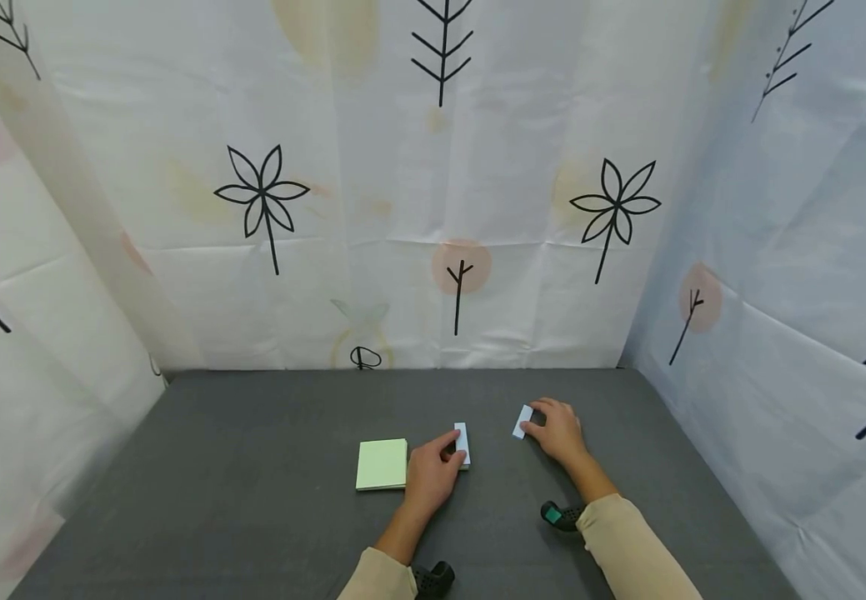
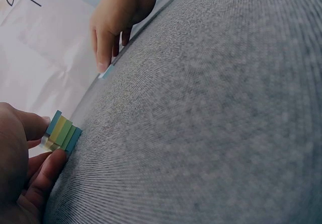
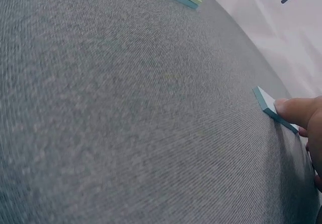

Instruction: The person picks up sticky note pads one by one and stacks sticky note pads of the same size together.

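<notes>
Fingers and thumb of my left hand (image 1: 431,482) hold the sides of a small stack of narrow sticky note pads (image 2: 63,132), layered in blue, yellow and green, with a pale blue one on top. The stack sits on the grey cloth. To the right and a bit farther away, my right hand (image 1: 560,429) pinches a single narrow light blue sticky note pad (image 1: 523,422). That pad is tilted close over the cloth in the right wrist view, the thumb on its upper face. Just left of my left hand lies a square pale green sticky note pad (image 1: 382,464), its right edge partly covered.
Grey cloth (image 1: 252,517) covers the table. White patterned curtains (image 1: 372,208) rise behind it and along both sides. Dark bands (image 1: 562,516) with camera mounts are worn on both wrists.
</notes>
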Demonstrator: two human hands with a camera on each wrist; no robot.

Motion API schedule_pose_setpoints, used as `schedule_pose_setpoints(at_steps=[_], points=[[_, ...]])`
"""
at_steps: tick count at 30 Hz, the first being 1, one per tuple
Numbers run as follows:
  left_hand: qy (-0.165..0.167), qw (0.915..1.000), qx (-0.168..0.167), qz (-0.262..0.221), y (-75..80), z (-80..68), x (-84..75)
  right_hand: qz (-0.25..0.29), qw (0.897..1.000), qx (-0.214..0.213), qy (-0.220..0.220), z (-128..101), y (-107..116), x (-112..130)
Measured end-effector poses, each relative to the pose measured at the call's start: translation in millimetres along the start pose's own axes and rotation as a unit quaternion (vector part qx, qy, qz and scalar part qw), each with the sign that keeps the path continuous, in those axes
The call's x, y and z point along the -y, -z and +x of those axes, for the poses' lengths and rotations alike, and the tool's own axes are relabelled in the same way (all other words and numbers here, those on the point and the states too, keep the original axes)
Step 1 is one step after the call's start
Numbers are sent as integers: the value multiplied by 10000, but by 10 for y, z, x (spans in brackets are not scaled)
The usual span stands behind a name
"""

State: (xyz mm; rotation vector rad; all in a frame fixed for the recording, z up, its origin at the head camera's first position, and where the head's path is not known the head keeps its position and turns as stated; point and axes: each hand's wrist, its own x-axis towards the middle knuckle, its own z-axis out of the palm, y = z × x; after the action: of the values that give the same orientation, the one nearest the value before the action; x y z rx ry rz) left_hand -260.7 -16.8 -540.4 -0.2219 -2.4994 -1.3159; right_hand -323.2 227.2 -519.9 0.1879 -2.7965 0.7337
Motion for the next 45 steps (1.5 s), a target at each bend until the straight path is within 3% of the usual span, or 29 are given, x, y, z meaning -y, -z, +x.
schedule_pose_setpoints(at_steps=[11,16,23,29,34,39,45], points=[[-13,10000,-27,-15,10,0,-16,223,9992,29,-333,2,6,27],[-14,10000,-19,-3,14,-4,-23,502,9971,-244,-525,5,-29,45],[-26,10000,-39,24,6,-8,-13,1067,9903,-786,-409,-30,-100,85],[-36,10000,-46,23,0,-5,3,1593,9814,-942,-519,-69,-128,200],[-48,10000,-50,-4,4,-8,11,2318,9679,-725,-651,-69,-139,321],[-43,10000,-52,9,4,-12,6,3201,9421,-310,-954,-68,-139,456],[36,10000,4,61,3,-2,-10,3756,9198,-11,-1133,-60,-149,588]])
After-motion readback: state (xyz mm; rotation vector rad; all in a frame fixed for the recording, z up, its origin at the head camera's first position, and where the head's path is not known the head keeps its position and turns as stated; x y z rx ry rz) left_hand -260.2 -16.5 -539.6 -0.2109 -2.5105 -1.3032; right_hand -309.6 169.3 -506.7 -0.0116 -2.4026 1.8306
